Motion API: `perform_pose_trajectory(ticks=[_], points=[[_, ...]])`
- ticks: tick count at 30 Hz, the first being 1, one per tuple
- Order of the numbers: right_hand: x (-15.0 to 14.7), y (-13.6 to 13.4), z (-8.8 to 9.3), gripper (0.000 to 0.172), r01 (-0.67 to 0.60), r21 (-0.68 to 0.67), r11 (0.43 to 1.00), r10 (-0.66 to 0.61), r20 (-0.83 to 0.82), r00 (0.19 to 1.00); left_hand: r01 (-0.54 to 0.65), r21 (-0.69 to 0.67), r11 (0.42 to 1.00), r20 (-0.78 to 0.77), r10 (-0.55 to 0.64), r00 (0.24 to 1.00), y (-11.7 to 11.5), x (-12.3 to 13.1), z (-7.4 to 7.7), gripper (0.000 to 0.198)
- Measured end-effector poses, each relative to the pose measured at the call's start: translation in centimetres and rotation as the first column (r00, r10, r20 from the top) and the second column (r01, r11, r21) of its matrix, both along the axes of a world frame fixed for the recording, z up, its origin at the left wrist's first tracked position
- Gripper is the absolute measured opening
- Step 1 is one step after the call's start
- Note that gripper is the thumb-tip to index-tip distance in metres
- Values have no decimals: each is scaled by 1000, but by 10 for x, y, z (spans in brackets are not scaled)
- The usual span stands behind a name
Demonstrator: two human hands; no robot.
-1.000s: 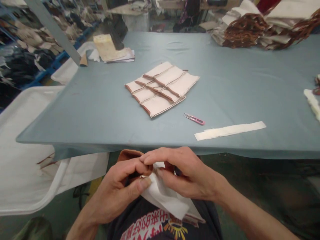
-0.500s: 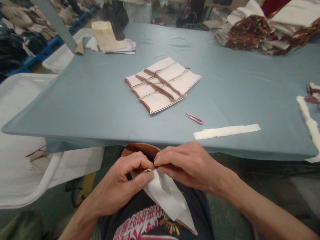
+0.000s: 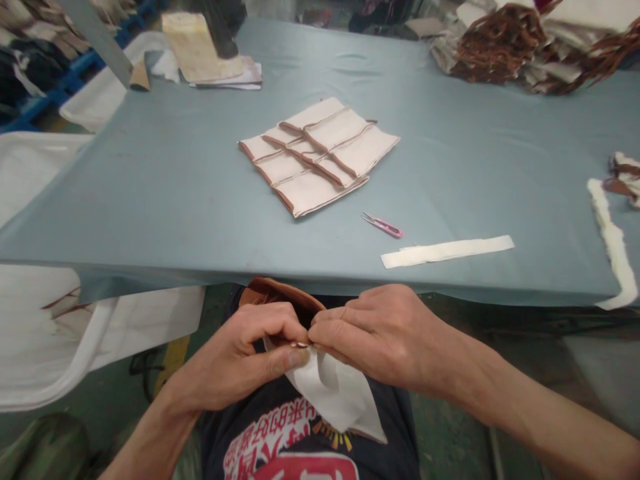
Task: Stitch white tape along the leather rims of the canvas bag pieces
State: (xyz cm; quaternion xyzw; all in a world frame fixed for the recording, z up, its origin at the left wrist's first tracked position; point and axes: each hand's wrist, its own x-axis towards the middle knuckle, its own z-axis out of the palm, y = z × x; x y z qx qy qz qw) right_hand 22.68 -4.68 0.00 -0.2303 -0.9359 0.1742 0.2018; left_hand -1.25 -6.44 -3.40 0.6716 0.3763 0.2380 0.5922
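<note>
Both my hands meet over my lap, just off the table's front edge. My left hand point(image 3: 255, 353) pinches the edge of a white and brown fabric piece point(image 3: 345, 397) between thumb and forefinger. My right hand point(image 3: 375, 330) grips the same edge right beside it, fingers closed. The white side hangs down over my dark shirt, and a brown part point(image 3: 280, 293) shows behind my fingers. Flat cream pieces with brown edges point(image 3: 320, 153) lie overlapped on the table. Pink-handled thread snips point(image 3: 383, 225) and a cream strip point(image 3: 447, 251) lie nearer to me.
The blue-green table point(image 3: 165, 200) spans the view. Bundled cream and brown pieces point(image 3: 500, 43) stand at the back right, a yellowish block point(image 3: 200, 50) at the back left. A white tub point(image 3: 45, 333) is on the left. A fluffy strip point(image 3: 613, 247) lies at the right edge.
The view has tilted down slightly, so the table items appear higher. Both hands keep hold of the fabric edge, and its hanging white part has shifted slightly.
</note>
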Motion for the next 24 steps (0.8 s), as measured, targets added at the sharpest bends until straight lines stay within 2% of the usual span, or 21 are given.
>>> perform_pose_trajectory(ticks=[2, 7, 11, 13, 17, 24], points=[[0, -1, 0, 33, -11, 72, 997, 8, 44, 999, 5, -20, 1000, 14, -4, 1000, 1, 2, 0, 16], [-4, -6, -12, 29, 78, 168, 983, -68, -63, 996, -23, -79, 997, 47, 26, 999, -2, 7, -3, 16], [-3, -7, -19, 26, 123, 168, 978, -111, -77, 991, -40, -138, 990, 32, 45, 998, -5, 12, -5, 19], [-2, -6, -23, 23, 120, 114, 986, -111, -86, 990, -49, -173, 984, 26, 54, 998, -7, 13, -6, 18], [0, -4, -30, 17, 100, -78, 992, -112, -153, 982, -34, -265, 964, 63, 53, 997, -8, 15, -11, 24], [-1, 2, -30, 14, 101, -343, 934, -142, -98, 985, -99, -351, 931, 158, 163, 974, -12, 21, -23, 32]])
